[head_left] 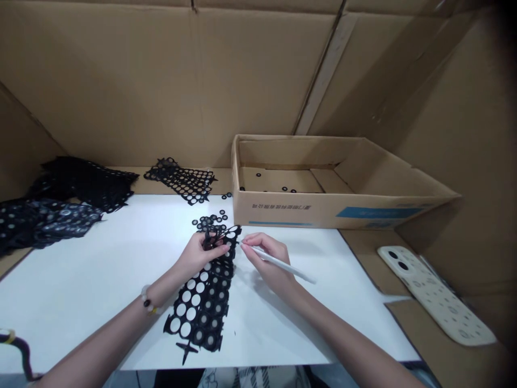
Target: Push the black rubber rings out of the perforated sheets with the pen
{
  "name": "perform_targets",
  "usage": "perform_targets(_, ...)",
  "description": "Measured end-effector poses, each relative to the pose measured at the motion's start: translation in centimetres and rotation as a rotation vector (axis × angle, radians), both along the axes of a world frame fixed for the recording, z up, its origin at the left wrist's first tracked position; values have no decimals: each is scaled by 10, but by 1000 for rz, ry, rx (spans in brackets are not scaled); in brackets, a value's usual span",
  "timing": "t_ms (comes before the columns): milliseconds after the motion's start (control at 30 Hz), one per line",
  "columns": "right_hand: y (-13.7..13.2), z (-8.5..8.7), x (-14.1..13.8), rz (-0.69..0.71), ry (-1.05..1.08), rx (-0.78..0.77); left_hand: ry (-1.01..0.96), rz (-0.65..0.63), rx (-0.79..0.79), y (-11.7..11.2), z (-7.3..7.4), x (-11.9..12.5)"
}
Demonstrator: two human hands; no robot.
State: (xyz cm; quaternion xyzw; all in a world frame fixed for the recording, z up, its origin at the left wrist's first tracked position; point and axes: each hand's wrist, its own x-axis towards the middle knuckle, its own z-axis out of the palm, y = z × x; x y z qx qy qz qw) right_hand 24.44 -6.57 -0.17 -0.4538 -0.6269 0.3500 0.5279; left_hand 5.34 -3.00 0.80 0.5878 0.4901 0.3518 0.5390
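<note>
Head view, looking down at a white worktop with cardboard walls all round. The main thing is a black sheet, a thin floppy strip punched full of round holes in neat rows. It runs from the left hand down toward the near edge. The lower part lies flat on the worktop, and the top end is lifted and curled over a bit. On its left side the holes are open, so the white shows through. On the right side most holes look like they've got small black rings sitting in them. There are little spiky tabs along its edges and at the bottom corner.

The left hand is closed on the sheet's top end, thumb on top, with a bead bracelet on the wrist. The right hand holds a thin white stick like a pen, fingers pinched near the tip, and the tip is right at the sheet's upper right edge.

Loose rings are scattered on the worktop just behind the hands. Further back is an open box with a few more rings on its floor. Another punched sheet lies at the back, and a dark pile of them sits at far left. A white plate with holes is off to the right, on the cardboard.
</note>
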Motion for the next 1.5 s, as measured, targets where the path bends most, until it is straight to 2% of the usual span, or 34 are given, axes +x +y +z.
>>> perform_targets(200,-1,2,0,-9,-6,16,8,17,17,1,-3,0)
perform_targets(367,-1,0,-2,4,-24,-5,7,-30,46,0,-4,-1)
perform_targets(700,-3,0,-10,-29,-58,-57,77,-20,264,1,-12,-2)
perform_targets(1100,-5,-6,-11,-32,-104,-71,124,-70,355,-2,-14,-1)
perform_targets(1267,-6,-5,-14,-64,-136,-11,68,-67,321,0,-13,-1)
perform_targets(1500,-6,1,-16,-90,-56,3,-31,-42,147,-3,-5,2)
